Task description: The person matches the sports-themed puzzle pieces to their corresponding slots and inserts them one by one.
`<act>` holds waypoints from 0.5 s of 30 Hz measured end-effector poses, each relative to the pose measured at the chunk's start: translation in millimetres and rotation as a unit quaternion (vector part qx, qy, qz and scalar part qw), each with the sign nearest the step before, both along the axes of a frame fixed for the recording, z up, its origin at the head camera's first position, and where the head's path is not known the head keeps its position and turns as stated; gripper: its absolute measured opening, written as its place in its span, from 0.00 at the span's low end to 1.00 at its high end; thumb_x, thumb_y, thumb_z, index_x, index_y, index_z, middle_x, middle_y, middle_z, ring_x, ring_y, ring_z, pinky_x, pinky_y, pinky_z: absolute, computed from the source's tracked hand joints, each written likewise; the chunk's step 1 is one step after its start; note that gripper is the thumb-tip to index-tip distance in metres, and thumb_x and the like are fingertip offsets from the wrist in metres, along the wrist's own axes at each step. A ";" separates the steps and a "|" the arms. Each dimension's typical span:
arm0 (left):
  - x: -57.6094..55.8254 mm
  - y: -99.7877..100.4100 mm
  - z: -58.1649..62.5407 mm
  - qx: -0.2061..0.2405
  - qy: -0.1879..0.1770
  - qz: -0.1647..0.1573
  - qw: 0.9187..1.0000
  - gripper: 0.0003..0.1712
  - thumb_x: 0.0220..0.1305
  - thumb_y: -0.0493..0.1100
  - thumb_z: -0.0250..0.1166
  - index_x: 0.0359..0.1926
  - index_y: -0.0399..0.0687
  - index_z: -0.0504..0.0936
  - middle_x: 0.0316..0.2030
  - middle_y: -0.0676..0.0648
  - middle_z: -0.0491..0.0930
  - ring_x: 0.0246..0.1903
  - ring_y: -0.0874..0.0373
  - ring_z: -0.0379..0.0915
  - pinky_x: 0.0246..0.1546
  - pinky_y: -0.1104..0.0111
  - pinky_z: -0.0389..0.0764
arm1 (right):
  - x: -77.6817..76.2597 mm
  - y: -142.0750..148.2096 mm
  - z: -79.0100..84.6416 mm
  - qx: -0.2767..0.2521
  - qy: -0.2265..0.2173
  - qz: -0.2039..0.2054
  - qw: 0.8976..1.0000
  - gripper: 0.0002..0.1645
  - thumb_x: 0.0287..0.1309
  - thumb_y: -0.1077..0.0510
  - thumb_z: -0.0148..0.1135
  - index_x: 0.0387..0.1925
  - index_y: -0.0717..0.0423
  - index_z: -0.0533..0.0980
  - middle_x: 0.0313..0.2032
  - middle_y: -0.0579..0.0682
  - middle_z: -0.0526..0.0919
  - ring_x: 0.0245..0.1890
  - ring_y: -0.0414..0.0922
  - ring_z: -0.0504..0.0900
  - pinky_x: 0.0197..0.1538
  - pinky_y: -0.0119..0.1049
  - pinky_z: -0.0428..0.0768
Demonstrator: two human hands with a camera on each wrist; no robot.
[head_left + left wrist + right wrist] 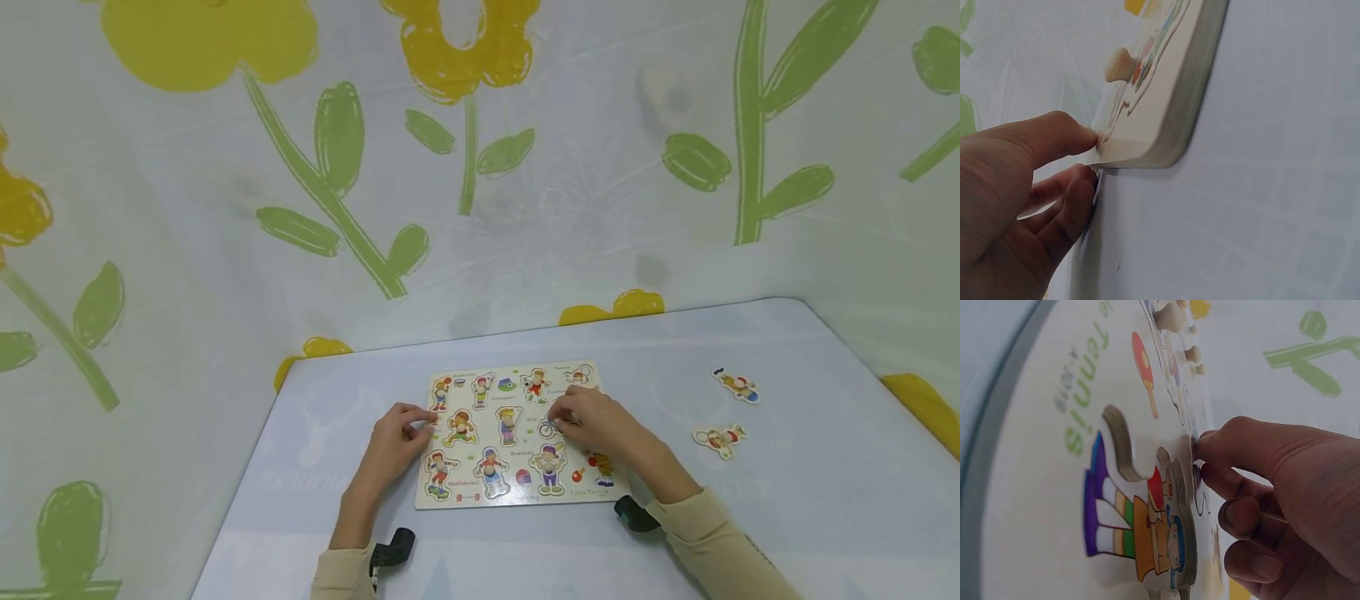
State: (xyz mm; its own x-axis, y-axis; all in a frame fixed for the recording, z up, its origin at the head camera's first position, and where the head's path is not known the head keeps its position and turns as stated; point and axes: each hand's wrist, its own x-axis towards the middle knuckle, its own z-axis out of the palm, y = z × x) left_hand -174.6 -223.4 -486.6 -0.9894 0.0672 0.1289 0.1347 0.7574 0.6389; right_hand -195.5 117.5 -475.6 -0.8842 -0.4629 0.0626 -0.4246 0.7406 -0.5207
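Observation:
A wooden knob puzzle board with pictures of children at sports lies on the table. My left hand grips its left edge, the thumb on the upper face and fingers curled at the side, as the left wrist view shows. A knobbed piece stands just past that thumb. Over the board's right part, my right hand pinches a puzzle piece with thumb and forefinger beside a bicycle picture. The fingers hide most of that piece. Nearer in the right wrist view, a table tennis recess shows its printed figure.
Two loose puzzle pieces lie on the table to the right of the board: an upper figure and a lower one. Behind the table hangs a white cloth with printed flowers.

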 end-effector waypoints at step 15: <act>0.0 -0.1 -1.9 -0.001 0.002 0.001 1.000 0.10 0.60 0.39 0.68 0.44 0.50 0.87 0.46 0.47 0.79 0.29 0.62 0.69 0.30 0.75 0.72 | -1.2 5.1 0.3 -0.011 -0.024 0.003 1.000 0.07 0.60 0.54 0.67 0.41 0.44 0.85 0.30 0.36 0.77 0.30 0.36 0.71 0.36 0.28 0.73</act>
